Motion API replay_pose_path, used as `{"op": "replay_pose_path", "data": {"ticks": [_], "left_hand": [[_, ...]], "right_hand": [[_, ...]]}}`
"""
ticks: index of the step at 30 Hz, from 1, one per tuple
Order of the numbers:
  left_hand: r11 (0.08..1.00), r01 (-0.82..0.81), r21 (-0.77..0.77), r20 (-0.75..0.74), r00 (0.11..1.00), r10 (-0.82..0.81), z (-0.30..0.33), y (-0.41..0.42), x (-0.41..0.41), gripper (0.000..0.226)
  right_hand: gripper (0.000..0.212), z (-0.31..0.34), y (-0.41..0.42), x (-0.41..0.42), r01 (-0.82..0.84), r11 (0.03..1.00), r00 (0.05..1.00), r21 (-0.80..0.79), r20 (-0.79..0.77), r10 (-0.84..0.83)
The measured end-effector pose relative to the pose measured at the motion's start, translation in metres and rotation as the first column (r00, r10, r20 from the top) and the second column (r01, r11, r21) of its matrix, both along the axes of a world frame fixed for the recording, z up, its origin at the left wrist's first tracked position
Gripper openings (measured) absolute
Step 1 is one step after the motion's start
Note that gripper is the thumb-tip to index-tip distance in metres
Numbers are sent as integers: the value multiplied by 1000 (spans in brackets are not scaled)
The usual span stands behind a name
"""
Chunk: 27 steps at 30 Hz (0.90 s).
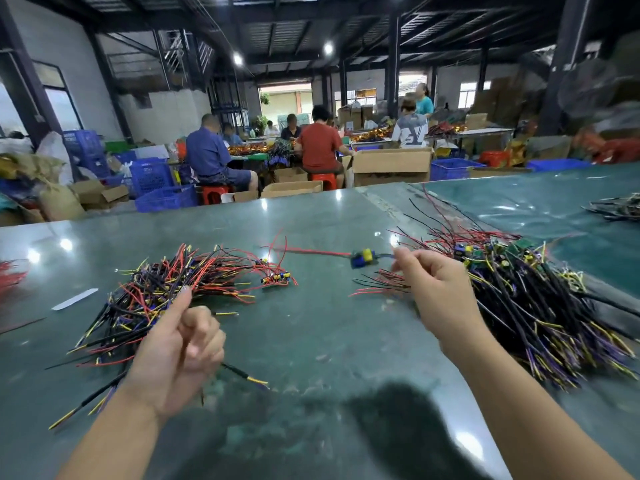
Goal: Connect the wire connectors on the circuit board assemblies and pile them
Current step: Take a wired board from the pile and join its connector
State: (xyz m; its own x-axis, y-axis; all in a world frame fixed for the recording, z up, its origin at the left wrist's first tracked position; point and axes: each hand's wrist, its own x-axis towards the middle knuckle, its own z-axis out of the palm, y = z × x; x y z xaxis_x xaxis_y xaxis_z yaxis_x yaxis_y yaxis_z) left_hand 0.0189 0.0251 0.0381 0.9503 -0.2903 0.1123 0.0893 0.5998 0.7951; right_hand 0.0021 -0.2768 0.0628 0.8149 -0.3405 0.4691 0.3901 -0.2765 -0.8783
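Board assembly (362,258) just beyond right hand (427,285), grip pinching its wire, left hand (180,355) clutching black wire (239,372)

A green table (311,341) carries two wire heaps — left pile (166,292), right pile (526,292) — and a white strip (74,299).

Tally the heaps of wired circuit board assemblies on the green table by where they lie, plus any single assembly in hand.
Tangled heap of wired assemblies by the left hand: 1
Larger heap behind the right hand: 1
Small far heap at the table's right edge: 1
Single blue-and-yellow assembly dangling from the right hand's pinch: 1
Total: 4
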Motion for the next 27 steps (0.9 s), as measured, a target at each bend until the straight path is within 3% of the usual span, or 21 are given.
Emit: {"op": "replay_pose_path", "data": {"ticks": [2,3,7,9,11,13,15,16,19,21,23,25,26,27], "left_hand": [[899,351,-261,49,935,-351,3,1,3,62],[855,417,-310,61,906,-420,1,0,1,69],[877,401,-264,42,913,-405,-5,6,4,75],[864,423,-273,65,904,-422,-7,12,10,72],[844,450,-293,100,892,-441,-6,15,10,71],[899,351,-262,95,936,-338,-2,12,6,62],[993,38,-108,47,998,-33,0,9,1,53],[994,-100,-34,57,993,102,2,7,-1,51],[950,-311,-28,104,944,312,7,0,0,51],[899,-434,-65,90,894,438,8,2,3,50],[771,-634,59,119,772,625,6,7,8,37],[487,-807,334,309,582,752,1,12,12,24],[339,-831,441,416,524,743,-4,14,14,23],[229,-815,533,499,521,693,-8,16,16,23]], "right_hand": [[31,3,-5,1,174,984,980,26,94,-176],[29,5,-8,1,240,969,959,53,140,-246],[34,13,-31,-1,501,857,811,121,282,-513],[32,11,-49,2,630,776,751,-22,270,-602],[29,2,-68,8,678,694,734,-243,161,-660],[30,-9,-82,11,660,624,697,-418,31,-716],[29,-15,-89,12,643,584,643,-494,-66,-763],[28,-15,-89,11,647,568,615,-510,-92,-783],[26,-13,-79,9,685,513,591,-517,-17,-806],[25,-11,-65,9,676,522,654,-521,96,-751],[22,-13,-44,11,611,590,764,-527,198,-614],[20,-19,-19,12,499,662,864,-559,263,-429],[20,-24,-7,12,430,683,903,-591,263,-341],[20,-29,6,12,351,699,936,-623,240,-256]]}}
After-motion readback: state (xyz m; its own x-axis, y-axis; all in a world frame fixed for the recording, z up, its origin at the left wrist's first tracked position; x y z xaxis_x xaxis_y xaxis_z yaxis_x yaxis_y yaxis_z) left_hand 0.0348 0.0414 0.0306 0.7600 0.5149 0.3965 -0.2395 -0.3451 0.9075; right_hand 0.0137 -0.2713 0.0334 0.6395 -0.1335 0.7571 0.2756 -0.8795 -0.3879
